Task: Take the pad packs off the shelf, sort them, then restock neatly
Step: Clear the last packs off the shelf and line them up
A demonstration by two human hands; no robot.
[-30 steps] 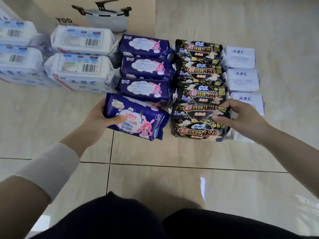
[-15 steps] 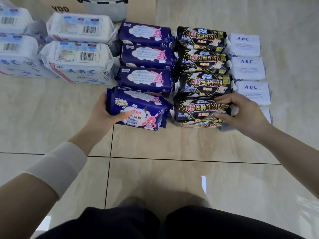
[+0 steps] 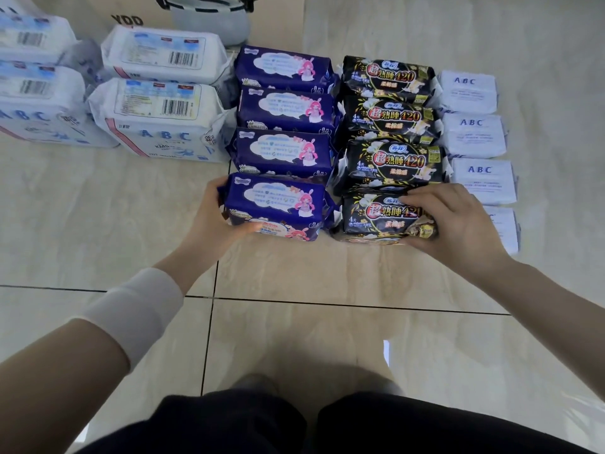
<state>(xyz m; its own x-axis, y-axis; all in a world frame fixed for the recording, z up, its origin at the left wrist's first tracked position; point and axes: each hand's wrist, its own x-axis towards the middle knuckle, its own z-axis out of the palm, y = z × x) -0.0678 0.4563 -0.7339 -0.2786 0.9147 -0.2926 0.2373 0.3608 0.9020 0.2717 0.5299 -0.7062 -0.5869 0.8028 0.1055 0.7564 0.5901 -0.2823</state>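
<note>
Moved: the purple pad pack in the left grip has gone from a tilt short of its row to standing square against it. The black pad pack under the right grip has been drawn in close to its own row.
Left grip: fingers curled round the purple pad pack's left end, thumb across its near face, grasping it.
Right grip: fingers over the top of the black pad pack's right end, thumb at its near lower edge, grasping it.
Purple pad pack: on the floor, front of the purple row, touching the pack behind it.
Black pad pack: front of the black row, just beside the purple pad pack, with another black wrapper peeking out beneath it.
Small white ABC packs: a column right of the black row, the nearest one partly hidden by the right grip.
Large white ABC packs: left of the purple row.
Cardboard box: behind the large white ABC packs.
</note>
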